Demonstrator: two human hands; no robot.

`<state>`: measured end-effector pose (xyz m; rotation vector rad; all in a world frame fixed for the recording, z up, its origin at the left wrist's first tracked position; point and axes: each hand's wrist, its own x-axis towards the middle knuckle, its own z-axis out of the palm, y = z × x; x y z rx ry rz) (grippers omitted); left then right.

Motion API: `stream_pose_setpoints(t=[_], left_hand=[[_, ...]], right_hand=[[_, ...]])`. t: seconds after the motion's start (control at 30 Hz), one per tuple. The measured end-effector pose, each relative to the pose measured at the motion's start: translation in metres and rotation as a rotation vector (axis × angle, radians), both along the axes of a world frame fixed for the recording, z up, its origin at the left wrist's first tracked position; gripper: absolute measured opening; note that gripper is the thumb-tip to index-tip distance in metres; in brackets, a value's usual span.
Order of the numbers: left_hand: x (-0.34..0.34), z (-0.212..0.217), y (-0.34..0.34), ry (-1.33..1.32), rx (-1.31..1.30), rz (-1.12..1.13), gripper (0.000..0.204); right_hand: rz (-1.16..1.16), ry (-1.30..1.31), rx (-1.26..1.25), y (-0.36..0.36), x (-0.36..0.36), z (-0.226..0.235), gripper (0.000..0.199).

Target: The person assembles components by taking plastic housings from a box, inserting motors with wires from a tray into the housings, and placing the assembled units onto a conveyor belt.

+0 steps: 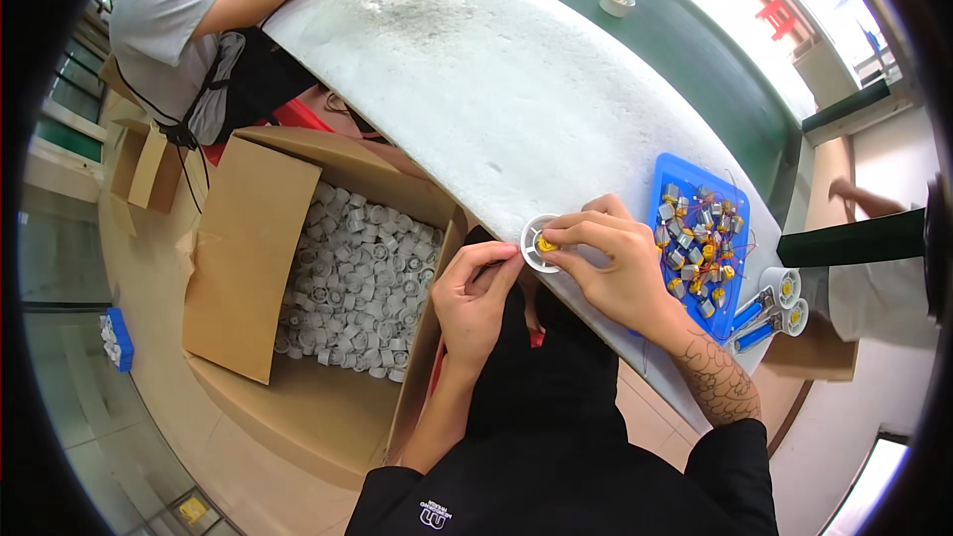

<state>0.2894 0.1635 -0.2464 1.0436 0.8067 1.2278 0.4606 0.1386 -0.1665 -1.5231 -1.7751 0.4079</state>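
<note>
Over the near edge of the table I hold a round white plastic housing (pixel 531 238). My left hand (pixel 471 306) is closed, thumb and forefinger pinching its left rim. Thumb and fingers of my right hand (pixel 617 266) close on a small yellow-ended motor (pixel 546 244) at the middle of the housing; its far side is hidden by the fingers. Just right of that hand lies a blue tray (pixel 659 177) with several small silver-and-yellow motors (pixel 700 238) and thin wires in it.
An open cardboard box (pixel 248 268) with many white plastic housings (pixel 357 283) stands at my left. Right of the tray lie blue-handled assemblies (pixel 759 333). A green conveyor belt (pixel 695 50) carries a white cup-shaped part (pixel 616 2). Another person (pixel 169 30) sits far left.
</note>
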Motion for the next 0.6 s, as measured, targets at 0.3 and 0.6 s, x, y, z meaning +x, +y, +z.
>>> stream_pose_setpoints(t=[0.3, 0.6], left_hand=[[0.003, 0.003, 0.007, -0.027, -0.104, -0.045, 0.018], [-0.005, 0.001, 0.001, 0.024, -0.076, -0.04, 0.015]], right_hand=[[-0.094, 0.12, -0.034, -0.002, -0.004, 0.004, 0.015], [-0.127, -0.047, -0.002, -0.006, -0.019, 0.002, 0.016]])
